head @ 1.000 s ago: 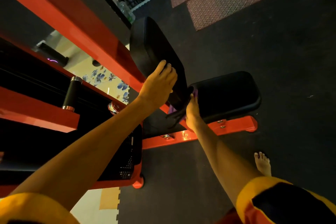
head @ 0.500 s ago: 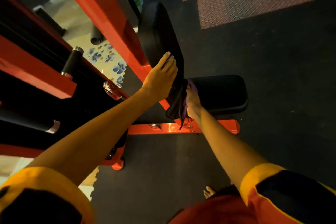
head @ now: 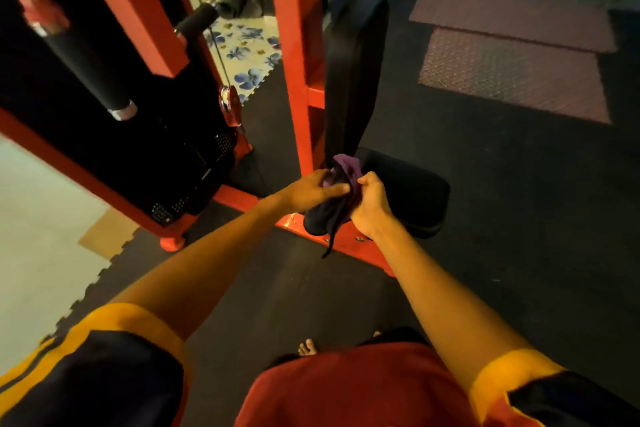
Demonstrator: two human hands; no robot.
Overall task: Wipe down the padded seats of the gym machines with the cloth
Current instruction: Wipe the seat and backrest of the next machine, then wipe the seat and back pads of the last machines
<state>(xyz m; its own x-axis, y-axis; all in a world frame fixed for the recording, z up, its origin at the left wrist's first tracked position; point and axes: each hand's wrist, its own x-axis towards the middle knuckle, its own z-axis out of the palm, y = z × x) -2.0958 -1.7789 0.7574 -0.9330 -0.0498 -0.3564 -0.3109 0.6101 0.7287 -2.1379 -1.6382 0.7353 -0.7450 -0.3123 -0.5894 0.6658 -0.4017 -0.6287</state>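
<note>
- At the foot of the upright back pad [head: 353,80], where it meets the seat pad [head: 412,198], the head view shows both hands working the purple-and-dark cloth [head: 325,218] just above the machine's red base bar [head: 362,251].
- Left hand [head: 313,189]: its grip is closed on the cloth, with the thumb laid across the near face and the fingers tucked behind. The forearm reaches in straight from the near left.
- Right hand [head: 372,204]: this grip is closed too, fingers curled round the cloth's right edge. The back of the hand is turned towards the camera, and the forearm comes in from the near right.
- The cloth hangs bunched between the two hands, in front of the seat pad's left edge, and a thin tail dangles down over the base bar. Whether it touches either pad cannot be told.
- By my reading, the step in hand is regathering the cloth before the seat pad is wiped.
- To do that well, tuck the dangling tail into the palm so it does not drag along the frame. Fold the bunch into a flat wad with a fresh face outward and settle it in one hand.
- Then press flat and work in overlapping strokes from the far edge to the near one, including the rounded rim and the crease below the back pad.
- The seat pad sits low and to the right, so the wiping arm will likely need to drop and extend.
</note>
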